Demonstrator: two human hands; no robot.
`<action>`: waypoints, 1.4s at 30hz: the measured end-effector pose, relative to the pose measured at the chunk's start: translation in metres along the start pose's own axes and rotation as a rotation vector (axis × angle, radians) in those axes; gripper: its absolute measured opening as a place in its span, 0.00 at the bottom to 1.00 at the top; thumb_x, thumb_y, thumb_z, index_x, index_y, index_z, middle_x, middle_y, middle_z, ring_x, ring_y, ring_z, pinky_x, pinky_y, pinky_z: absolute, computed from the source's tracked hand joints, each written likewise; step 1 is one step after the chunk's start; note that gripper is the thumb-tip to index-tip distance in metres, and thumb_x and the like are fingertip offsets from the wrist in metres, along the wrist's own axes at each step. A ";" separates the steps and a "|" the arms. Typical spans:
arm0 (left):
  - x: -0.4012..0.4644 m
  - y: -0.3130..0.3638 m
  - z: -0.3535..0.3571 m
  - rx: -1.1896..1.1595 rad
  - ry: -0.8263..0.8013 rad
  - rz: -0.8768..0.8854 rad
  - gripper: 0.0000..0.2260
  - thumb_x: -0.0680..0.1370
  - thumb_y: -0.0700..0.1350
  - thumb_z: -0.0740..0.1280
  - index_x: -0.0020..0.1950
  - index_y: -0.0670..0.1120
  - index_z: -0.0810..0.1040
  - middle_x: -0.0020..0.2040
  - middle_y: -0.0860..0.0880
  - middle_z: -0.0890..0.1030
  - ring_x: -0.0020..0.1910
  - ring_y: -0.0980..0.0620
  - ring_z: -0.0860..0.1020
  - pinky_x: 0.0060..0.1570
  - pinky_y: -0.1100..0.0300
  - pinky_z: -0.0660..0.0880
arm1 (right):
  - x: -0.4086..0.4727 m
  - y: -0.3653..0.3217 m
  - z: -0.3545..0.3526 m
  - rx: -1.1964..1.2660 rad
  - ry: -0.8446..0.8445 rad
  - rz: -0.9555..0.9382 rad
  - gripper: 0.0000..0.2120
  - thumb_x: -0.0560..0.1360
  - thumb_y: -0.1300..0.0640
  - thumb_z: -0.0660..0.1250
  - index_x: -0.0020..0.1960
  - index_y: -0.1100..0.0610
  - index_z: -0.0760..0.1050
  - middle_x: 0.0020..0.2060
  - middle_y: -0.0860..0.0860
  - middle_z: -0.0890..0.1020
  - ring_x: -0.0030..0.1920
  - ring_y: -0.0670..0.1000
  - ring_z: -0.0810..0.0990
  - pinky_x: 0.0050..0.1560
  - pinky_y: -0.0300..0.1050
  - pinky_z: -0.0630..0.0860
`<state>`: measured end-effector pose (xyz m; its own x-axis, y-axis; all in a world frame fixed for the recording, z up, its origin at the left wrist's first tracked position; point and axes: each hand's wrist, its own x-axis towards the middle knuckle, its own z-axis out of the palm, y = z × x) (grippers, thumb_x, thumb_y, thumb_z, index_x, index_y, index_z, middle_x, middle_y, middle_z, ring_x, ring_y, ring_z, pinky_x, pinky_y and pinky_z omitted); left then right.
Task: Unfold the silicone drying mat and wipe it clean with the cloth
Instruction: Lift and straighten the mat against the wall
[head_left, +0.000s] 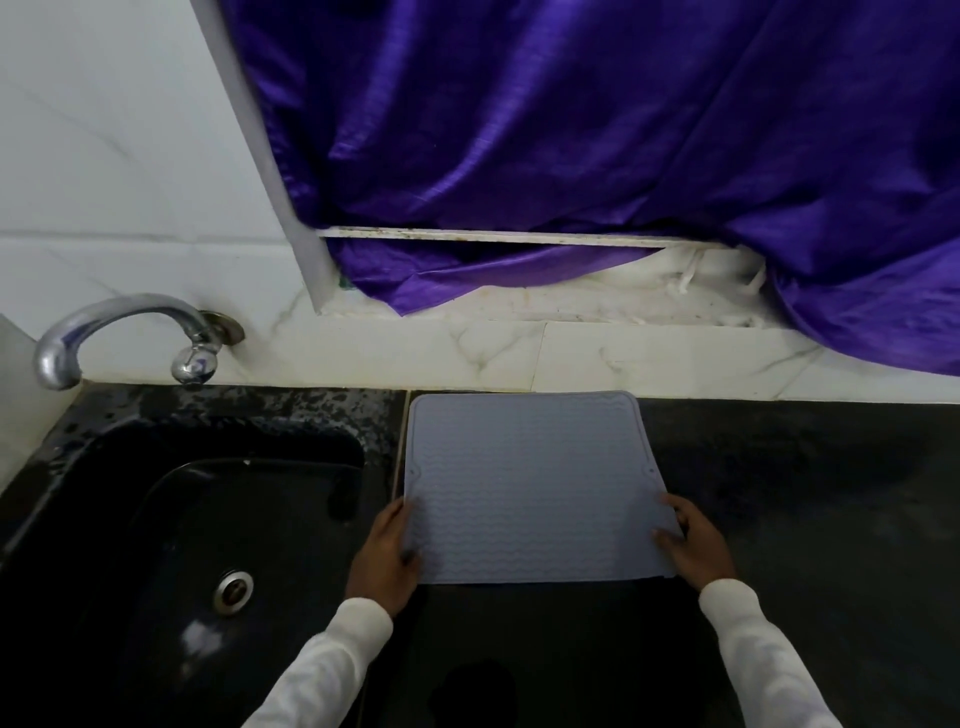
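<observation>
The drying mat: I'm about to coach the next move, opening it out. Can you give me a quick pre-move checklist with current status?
1. Left hand holds the mat's left edge: ok.
2. Right hand holds the right edge: ok.
3. Silicone drying mat fully unfolded: cannot tell; layered edges show at the near right corner.
4. Mat lies on the black counter, beside the sink rather than over it: ok.
5. Wiping cloth within reach: not ok; none in view.
6. Tap running: cannot tell.
</observation>
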<state>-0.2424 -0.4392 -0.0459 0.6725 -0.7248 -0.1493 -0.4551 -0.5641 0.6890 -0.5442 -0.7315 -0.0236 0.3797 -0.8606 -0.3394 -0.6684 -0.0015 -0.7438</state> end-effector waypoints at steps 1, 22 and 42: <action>0.000 0.001 0.000 -0.016 0.008 -0.007 0.33 0.71 0.33 0.70 0.75 0.47 0.67 0.75 0.49 0.65 0.69 0.49 0.70 0.64 0.65 0.63 | -0.003 0.003 0.002 -0.007 0.022 -0.013 0.20 0.73 0.63 0.70 0.59 0.44 0.74 0.61 0.55 0.76 0.59 0.58 0.75 0.59 0.55 0.75; 0.005 0.005 -0.005 -0.088 0.054 -0.080 0.32 0.73 0.29 0.68 0.75 0.47 0.67 0.74 0.46 0.66 0.71 0.47 0.68 0.66 0.64 0.62 | -0.024 -0.005 0.031 0.186 0.256 -0.020 0.17 0.75 0.68 0.67 0.62 0.58 0.77 0.60 0.56 0.75 0.61 0.57 0.75 0.62 0.43 0.68; 0.011 0.009 -0.010 -0.087 0.005 -0.115 0.32 0.74 0.32 0.68 0.76 0.48 0.65 0.75 0.48 0.63 0.73 0.48 0.66 0.67 0.65 0.60 | -0.018 -0.014 0.038 0.197 0.320 0.015 0.19 0.74 0.70 0.65 0.63 0.58 0.77 0.62 0.56 0.75 0.62 0.59 0.75 0.64 0.47 0.69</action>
<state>-0.2338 -0.4482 -0.0344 0.7201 -0.6555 -0.2274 -0.3228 -0.6067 0.7264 -0.5177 -0.6963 -0.0292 0.1308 -0.9755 -0.1768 -0.5248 0.0831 -0.8471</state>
